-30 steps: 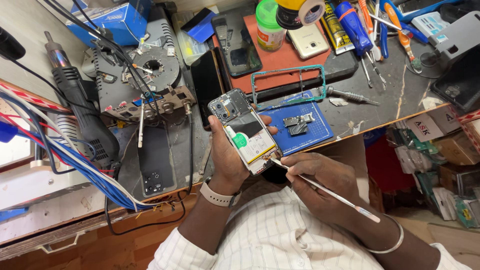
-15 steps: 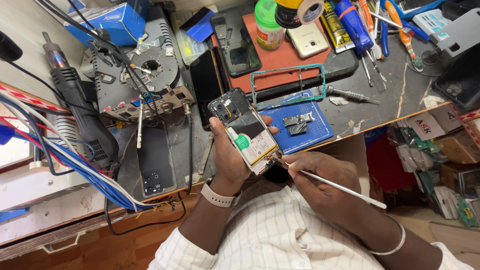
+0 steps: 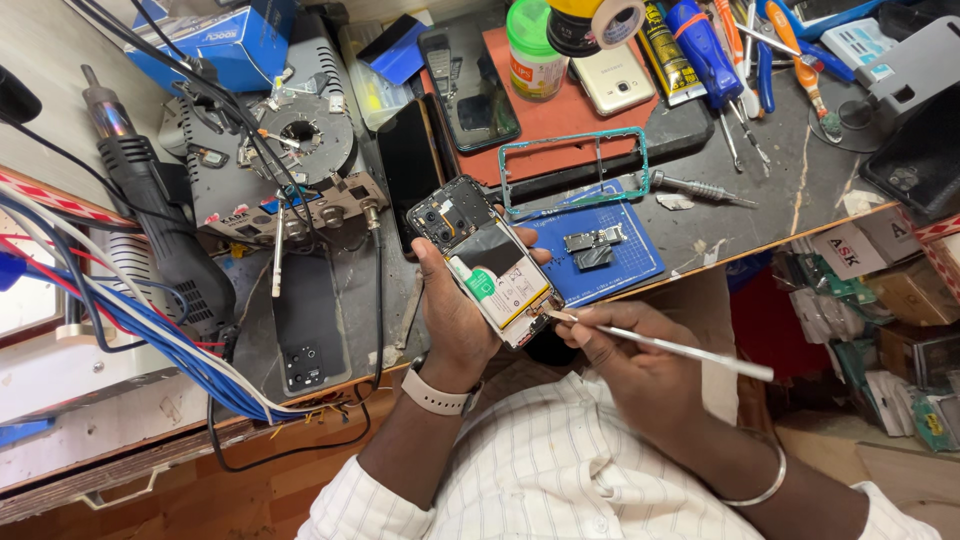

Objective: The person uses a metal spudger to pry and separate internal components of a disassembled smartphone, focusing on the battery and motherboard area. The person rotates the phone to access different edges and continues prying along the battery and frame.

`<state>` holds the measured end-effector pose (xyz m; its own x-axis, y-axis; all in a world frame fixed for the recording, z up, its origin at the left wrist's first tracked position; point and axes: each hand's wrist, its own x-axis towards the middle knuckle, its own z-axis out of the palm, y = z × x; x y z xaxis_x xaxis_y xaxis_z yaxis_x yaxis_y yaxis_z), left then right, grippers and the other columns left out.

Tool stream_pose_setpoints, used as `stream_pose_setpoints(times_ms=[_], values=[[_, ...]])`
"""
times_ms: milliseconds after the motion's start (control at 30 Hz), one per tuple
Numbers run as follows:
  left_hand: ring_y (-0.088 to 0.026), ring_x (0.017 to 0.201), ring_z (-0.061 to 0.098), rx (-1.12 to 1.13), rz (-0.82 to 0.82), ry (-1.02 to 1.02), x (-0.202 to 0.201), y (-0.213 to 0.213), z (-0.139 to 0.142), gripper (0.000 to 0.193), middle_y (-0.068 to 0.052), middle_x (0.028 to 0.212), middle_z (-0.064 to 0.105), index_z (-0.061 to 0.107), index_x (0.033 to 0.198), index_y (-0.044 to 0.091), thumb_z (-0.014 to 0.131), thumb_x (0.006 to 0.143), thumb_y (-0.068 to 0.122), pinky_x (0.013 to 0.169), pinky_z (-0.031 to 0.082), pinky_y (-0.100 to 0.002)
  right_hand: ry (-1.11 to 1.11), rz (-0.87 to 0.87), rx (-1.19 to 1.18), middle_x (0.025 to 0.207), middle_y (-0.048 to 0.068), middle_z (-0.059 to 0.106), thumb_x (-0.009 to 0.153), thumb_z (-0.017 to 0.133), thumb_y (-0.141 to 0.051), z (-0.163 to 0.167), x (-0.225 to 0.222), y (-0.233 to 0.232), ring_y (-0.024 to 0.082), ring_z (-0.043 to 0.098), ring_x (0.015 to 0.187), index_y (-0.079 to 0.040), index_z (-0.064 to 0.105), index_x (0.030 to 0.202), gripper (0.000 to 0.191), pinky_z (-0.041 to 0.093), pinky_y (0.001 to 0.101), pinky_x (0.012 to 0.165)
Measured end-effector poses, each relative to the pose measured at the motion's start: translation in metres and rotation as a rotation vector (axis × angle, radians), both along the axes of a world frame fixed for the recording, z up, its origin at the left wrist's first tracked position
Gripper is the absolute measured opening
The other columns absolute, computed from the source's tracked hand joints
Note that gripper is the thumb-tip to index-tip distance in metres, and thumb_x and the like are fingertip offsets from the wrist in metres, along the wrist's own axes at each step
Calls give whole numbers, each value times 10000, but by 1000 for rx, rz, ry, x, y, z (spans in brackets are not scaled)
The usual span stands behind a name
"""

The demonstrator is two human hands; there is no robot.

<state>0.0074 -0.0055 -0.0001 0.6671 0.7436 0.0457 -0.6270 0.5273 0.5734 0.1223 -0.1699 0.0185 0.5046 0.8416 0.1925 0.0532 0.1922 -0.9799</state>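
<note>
Opened phone (image 3: 490, 262) in left hand (image 3: 452, 312), right hand (image 3: 628, 352) beside it holding metal tool (image 3: 668, 346)

We see a blue gridded mat (image 3: 620, 262) and a teal phone frame (image 3: 573, 170). Our shirt (image 3: 560, 475) is white with thin dark checks, and our watch strap (image 3: 432, 392) is pale.

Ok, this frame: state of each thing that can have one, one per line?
Opened phone: back cover off, insides showing, held in left hand.
Thin metal tool: held in right hand, tip at the phone's lower edge.
Teal phone frame: bare, lying flat on the bench.
Back cover: detached, lying flat.
</note>
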Motion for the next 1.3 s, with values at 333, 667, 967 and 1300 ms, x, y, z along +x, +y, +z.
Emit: stream_pose_setpoints(times_ms=[333,667,967,1300], values=[[-353,1073,707,7,25,-25,1,0,-1,915,-237,1218,675,508,1413,-9,298,974,766,877,613,-472,230,5,-39,1048,194,773,971,664,0,-3,3,4,193,764,955,52,678,1088,128,636,305,852],[-343,1085,705,35,13,16,0,-1,-1,921,-238,1232,669,506,1411,-16,295,976,768,883,613,-470,427,38,-30,1060,196,760,961,660,8,-11,9,4,217,754,967,59,683,1104,153,628,333,870],[-349,1080,708,81,42,-12,1,-2,1,890,-246,1225,670,496,1410,-8,332,984,756,873,617,-470,-132,-5,-28,1072,144,775,943,691,17,13,0,0,157,760,989,24,716,1102,161,625,260,862],[-344,1061,715,176,88,42,0,-5,2,891,-247,1198,674,531,1373,-27,351,998,761,865,622,-451,-448,-106,-142,951,98,799,920,724,-57,40,-7,2,116,742,723,-6,755,1038,132,593,238,603]])
